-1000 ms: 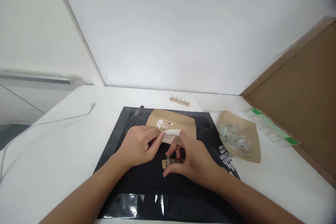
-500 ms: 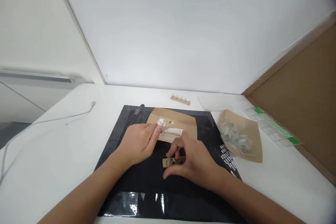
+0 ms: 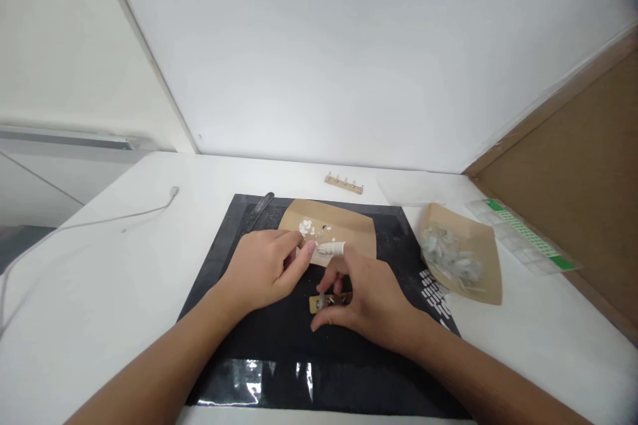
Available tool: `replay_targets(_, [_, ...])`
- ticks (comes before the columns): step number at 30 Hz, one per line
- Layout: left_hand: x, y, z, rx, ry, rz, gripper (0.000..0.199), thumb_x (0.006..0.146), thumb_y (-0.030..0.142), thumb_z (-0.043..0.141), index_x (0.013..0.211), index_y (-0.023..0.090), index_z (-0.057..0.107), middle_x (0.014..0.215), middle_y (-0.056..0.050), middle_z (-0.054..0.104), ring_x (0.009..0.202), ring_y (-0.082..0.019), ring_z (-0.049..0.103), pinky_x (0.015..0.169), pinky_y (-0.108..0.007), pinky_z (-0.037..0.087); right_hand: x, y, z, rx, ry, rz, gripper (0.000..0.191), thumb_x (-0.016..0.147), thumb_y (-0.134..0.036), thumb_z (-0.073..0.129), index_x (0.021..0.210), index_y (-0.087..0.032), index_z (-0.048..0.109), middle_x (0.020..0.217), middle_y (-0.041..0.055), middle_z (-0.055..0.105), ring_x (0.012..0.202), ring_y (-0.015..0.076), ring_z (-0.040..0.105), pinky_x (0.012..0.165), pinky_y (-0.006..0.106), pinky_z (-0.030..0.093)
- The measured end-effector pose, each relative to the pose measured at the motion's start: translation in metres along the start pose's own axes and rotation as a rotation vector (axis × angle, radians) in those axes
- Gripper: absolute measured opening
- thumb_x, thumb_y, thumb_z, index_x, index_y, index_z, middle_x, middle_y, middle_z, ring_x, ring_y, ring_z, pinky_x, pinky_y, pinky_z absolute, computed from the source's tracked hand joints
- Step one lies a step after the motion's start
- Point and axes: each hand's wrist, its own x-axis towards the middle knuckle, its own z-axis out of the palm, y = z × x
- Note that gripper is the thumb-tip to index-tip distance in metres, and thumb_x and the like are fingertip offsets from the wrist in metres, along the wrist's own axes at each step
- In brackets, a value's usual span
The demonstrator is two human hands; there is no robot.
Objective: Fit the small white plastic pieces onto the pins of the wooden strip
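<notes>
My left hand [image 3: 269, 267] reaches over the near left part of a brown paper sheet [image 3: 356, 222]. Its thumb and index finger are closed toward each other beside small white pieces [image 3: 306, 228]; anything between them is too small to make out. My right hand [image 3: 376, 299] has a white covering [image 3: 331, 248] on its extended index finger, which points at the left fingertips. The thumb and other fingers of that hand curl round a short wooden strip [image 3: 314, 305] with metal studs and a pale translucent piece on it. The palm hides the strip's right end.
Beneath lies a black mat [image 3: 279, 339], with a dark slim tool [image 3: 262, 206] and rows of white tabs [image 3: 432, 292]. Another studded wooden strip [image 3: 343, 183] stands behind. To the right are a brown-backed bag of translucent pieces [image 3: 451, 255] and a clear, green-striped case [image 3: 528, 232]. A cable [image 3: 124, 216] crosses the left.
The left thumb and fingers have shifted slightly right, closer to the covered index finger. My right hand keeps its place round the wooden strip. The view has tilted a little.
</notes>
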Motion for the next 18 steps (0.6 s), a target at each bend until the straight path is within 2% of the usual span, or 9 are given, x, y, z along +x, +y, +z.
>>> replay_targets(6, [0.0011,0.0022,0.0012,-0.005,0.048,0.029,0.042,0.105,0.037,0.047,0.072,0.018,0.063,0.059,0.001,0.059,0.053,-0.013,0.053,0.054,-0.028,0.033,-0.0013,-0.0007,-0.0006,-0.005,-0.014,0.002,0.061,0.06,-0.048,0.102,0.093,-0.024,0.056,0.085,-0.0054,0.08,0.07,0.017,0.073,0.064,0.029,0.047])
replay_targets(12, [0.0007,0.0014,0.0042,0.001,0.089,0.027,0.039,0.103,0.037,0.052,0.072,0.018,0.065,0.057,0.002,0.059,0.05,-0.011,0.052,0.053,-0.027,0.031,-0.0012,0.002,0.0014,-0.026,0.008,0.011,0.062,0.062,-0.054,0.099,0.091,-0.024,0.053,0.085,-0.0038,0.082,0.068,0.0176,0.075,0.063,0.029,0.047])
replay_targets(18, [0.0012,-0.0001,0.0057,0.012,0.1,0.041,0.04,0.103,0.036,0.053,0.068,0.017,0.061,0.057,0.002,0.059,0.05,-0.011,0.051,0.053,-0.026,0.031,-0.0016,0.0064,0.0042,-0.057,0.014,-0.011,0.065,0.055,-0.052,0.102,0.091,-0.023,0.056,0.08,-0.0056,0.08,0.064,0.0161,0.072,0.06,0.027,0.043])
